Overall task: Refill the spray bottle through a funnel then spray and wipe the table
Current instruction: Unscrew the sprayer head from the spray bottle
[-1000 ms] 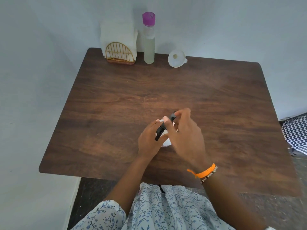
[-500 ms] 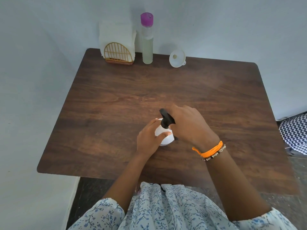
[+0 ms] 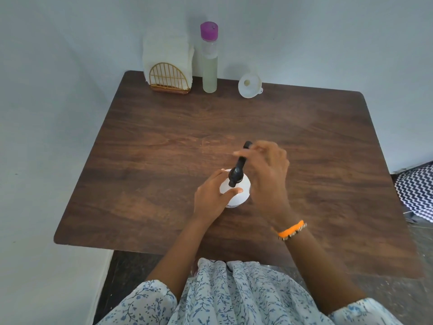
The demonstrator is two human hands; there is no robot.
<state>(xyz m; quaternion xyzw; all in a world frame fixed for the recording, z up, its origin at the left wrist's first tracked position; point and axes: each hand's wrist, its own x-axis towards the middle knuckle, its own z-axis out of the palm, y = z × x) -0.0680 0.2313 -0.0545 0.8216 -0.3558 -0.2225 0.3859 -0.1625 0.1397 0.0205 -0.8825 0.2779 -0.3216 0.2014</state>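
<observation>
Both hands' fingers clamped: left hand [image 3: 212, 198] around spray bottle [image 3: 236, 192], right hand [image 3: 268, 174] on its black nozzle [image 3: 240, 164].

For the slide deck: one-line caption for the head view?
Left hand steadies the white spray bottle while the right hand works its black spray head; funnel waits unused.

Soft, dim daylight; wide-angle edge bending; right hand [image 3: 267, 174] motion-blurred.

Table [image 3: 164, 141] mid clear btwn hands & back row: napkin holder [image 3: 169, 78], bottle [image 3: 209, 64], funnel [image 3: 249, 85].
</observation>
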